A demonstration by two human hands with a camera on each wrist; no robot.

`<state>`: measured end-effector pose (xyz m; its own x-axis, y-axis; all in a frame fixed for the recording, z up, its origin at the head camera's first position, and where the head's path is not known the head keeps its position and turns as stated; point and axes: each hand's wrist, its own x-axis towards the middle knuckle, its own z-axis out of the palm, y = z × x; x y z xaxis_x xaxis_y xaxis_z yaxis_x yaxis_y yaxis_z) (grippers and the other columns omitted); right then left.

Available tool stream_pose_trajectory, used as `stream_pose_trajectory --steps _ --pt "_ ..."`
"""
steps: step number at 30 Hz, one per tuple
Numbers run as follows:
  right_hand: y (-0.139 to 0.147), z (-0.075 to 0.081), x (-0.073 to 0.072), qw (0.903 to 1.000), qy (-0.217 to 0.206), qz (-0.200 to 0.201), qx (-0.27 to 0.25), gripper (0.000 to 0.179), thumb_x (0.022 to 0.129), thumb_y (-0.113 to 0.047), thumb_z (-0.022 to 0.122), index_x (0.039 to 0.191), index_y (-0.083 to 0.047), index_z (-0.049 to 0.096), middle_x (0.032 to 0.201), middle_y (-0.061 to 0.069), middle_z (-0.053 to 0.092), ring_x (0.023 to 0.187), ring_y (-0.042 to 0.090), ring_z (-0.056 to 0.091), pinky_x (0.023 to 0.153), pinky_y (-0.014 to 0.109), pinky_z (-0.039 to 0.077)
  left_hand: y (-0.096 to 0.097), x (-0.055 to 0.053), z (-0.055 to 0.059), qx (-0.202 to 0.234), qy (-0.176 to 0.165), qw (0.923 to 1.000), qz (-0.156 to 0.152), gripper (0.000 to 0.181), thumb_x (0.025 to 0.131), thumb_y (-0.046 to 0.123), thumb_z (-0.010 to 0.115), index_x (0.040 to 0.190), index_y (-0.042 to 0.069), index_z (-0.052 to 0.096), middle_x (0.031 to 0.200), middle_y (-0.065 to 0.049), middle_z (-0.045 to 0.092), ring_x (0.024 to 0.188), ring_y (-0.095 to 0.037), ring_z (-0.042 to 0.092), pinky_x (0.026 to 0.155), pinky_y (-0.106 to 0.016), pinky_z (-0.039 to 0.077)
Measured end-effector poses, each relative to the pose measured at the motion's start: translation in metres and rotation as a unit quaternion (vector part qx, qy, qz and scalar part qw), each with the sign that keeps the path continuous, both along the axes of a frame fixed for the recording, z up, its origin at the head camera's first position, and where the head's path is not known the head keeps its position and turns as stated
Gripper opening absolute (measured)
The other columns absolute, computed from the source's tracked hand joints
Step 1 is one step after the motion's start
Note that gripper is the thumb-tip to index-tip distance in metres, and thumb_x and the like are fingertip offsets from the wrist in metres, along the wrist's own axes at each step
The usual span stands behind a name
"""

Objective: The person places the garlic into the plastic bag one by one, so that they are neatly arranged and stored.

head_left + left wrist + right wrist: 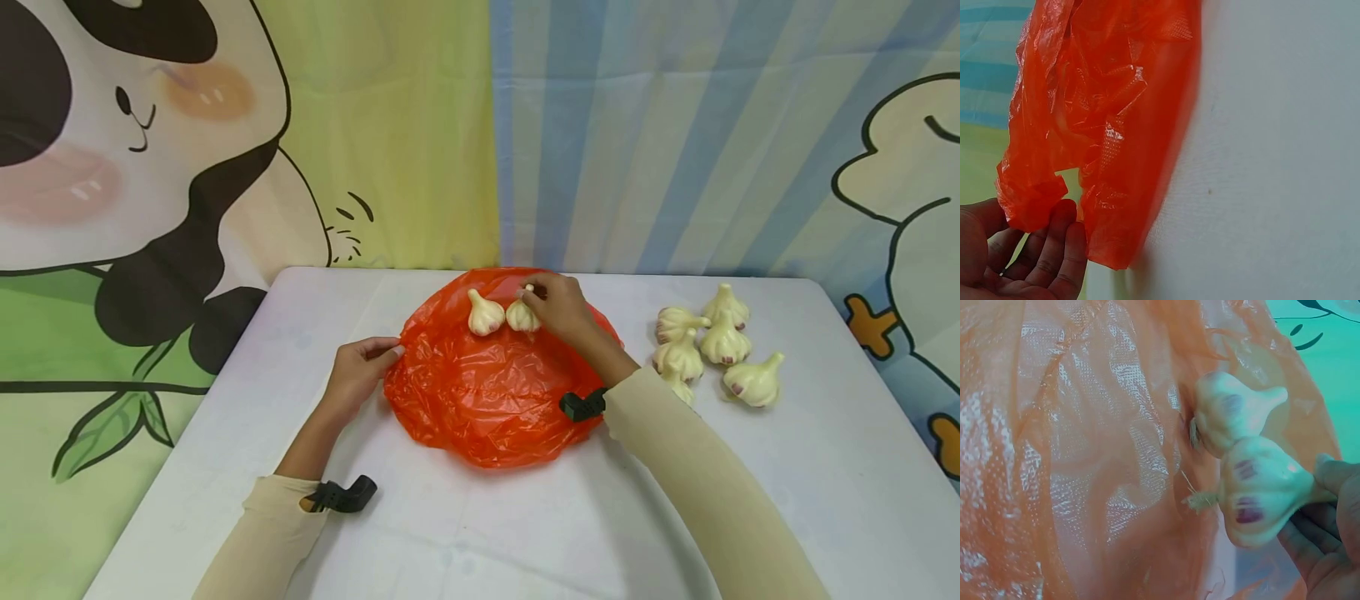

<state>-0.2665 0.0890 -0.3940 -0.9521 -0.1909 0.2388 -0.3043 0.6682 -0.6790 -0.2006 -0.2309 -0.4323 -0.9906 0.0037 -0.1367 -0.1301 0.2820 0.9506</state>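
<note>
A crinkled red plastic bag (487,400) lies spread in the middle of the table. My left hand (358,373) pinches its left edge between thumb and fingers, and the left wrist view shows the bag film (1129,125) drooping from that grip. Toward the bag's far side, my right hand (558,310) holds a garlic bulb (1257,494) by its stem. Touching it is a second garlic bulb (486,313), which rests on the bag. Both bulbs are cream with purplish patches.
To the right of the bag, a group of several garlic bulbs (723,337) sits on the white table (465,533). Behind the table hangs a cartoon-printed curtain (420,125). A black wrist camera (345,496) is strapped to each arm.
</note>
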Motion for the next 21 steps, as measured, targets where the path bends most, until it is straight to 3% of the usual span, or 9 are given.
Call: stream_pose_trajectory --steps 9,16,21 --pt "-0.001 -0.003 -0.002 0.9995 -0.001 -0.028 -0.018 0.026 0.096 -0.013 0.061 0.117 0.001 0.068 0.109 0.016 0.067 0.095 0.028 0.063 0.082 0.041 0.052 0.003 -0.001 0.001 -0.002 0.002 1.0000 -0.002 0.030 0.095 0.019 0.065 0.117 -0.001 0.067 0.111 -0.015 0.066 0.094 -0.021 0.063 0.076 -0.024 0.055" --pt "0.000 -0.011 -0.005 0.9992 -0.020 -0.035 -0.008 0.027 0.096 -0.011 0.061 0.118 0.001 0.068 0.104 0.015 0.067 0.086 0.026 0.060 0.076 0.039 0.051 0.003 -0.001 0.001 -0.005 0.001 1.0000 -0.002 0.030 0.095 0.019 0.065 0.117 -0.001 0.067 0.111 -0.016 0.066 0.094 -0.021 0.063 0.077 -0.024 0.055" --pt "0.002 -0.013 -0.005 0.9990 -0.023 -0.032 -0.019 0.033 0.095 -0.013 0.063 0.124 0.002 0.062 0.111 0.017 0.066 0.098 0.029 0.063 0.086 0.041 0.052 0.004 -0.001 0.001 -0.006 -0.003 1.0000 -0.003 0.031 0.095 0.020 0.065 0.118 -0.001 0.067 0.112 -0.016 0.065 0.095 -0.022 0.063 0.077 -0.024 0.055"
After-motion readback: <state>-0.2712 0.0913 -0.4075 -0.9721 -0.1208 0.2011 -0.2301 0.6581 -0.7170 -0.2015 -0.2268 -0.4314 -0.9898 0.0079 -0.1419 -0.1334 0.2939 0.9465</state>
